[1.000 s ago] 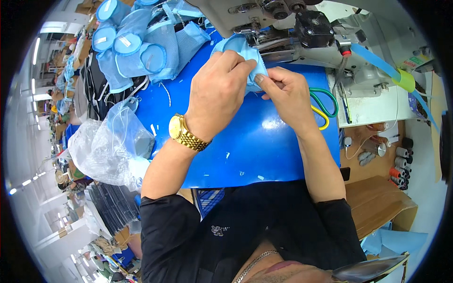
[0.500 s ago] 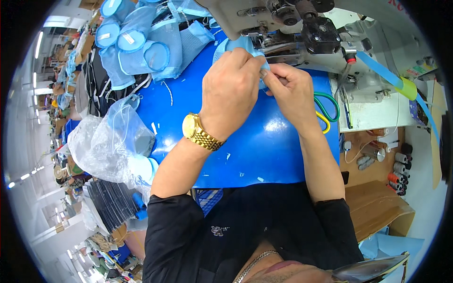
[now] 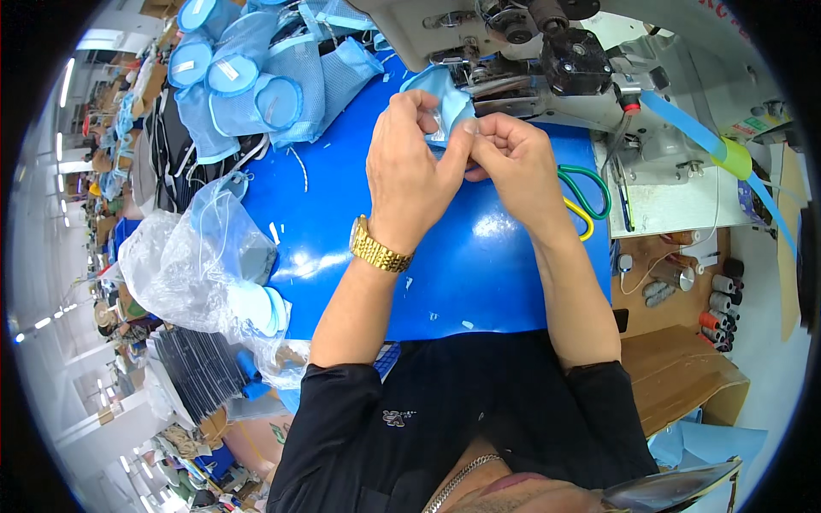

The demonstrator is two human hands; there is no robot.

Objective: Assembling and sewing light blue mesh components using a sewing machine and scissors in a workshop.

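A light blue fabric piece sits under the head of the sewing machine. My left hand, a gold watch on its wrist, grips the fabric's near edge with curled fingers. My right hand pinches at that same edge, its thumb close to my left one; the fingertips are partly hidden. Green-handled and yellow-handled tools lie beside my right hand on the blue work surface.
A pile of blue mesh bags lies top left over black items, with clear plastic bags below. Thread cones and a cardboard box stand lower right. A blue tape runs from the machine.
My left hand has turned, with its watch face rotating away and its thumb now showing beside my right thumb. Both hands still grip the fabric near the machine.
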